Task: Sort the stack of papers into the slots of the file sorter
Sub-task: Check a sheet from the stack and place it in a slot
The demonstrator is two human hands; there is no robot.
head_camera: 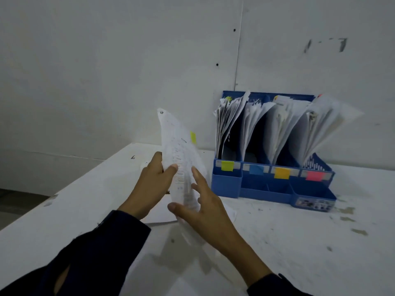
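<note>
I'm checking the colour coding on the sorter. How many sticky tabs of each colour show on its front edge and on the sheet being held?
Yellow-green: 2, one on the file sorter at, one on the held sheet at
Blue: 1
Orange-yellow: 1
Pink: 1
Total: 5

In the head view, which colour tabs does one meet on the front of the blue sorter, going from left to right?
Yellow-green tab → blue tab → orange-yellow tab → pink tab, all on the file sorter.
</note>
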